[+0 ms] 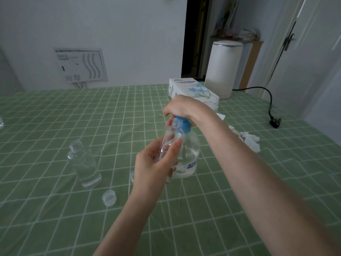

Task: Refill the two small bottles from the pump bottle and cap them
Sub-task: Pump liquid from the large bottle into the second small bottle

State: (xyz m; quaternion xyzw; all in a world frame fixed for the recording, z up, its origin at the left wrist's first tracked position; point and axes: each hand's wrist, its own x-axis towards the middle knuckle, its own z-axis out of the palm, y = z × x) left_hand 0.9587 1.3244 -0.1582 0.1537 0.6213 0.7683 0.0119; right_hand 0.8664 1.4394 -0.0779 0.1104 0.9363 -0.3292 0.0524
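Note:
A clear pump bottle (190, 154) with a blue pump head stands at the middle of the green checked table. My right hand (181, 109) presses down on top of the pump head. My left hand (155, 163) holds a small clear bottle (170, 140) tilted, its open mouth up against the pump nozzle. A second small clear bottle (84, 163) stands uncapped to the left, with liquid in it. One clear cap (109, 197) lies in front of it. Another cap (132, 176) shows partly behind my left wrist.
A tissue box (191, 89) sits behind the pump bottle, with crumpled tissues (249, 139) to its right. A white cylindrical appliance (222, 69) stands at the back right, its black cord and plug (275, 122) lying on the table. The green checked cloth (55, 117) covers the table.

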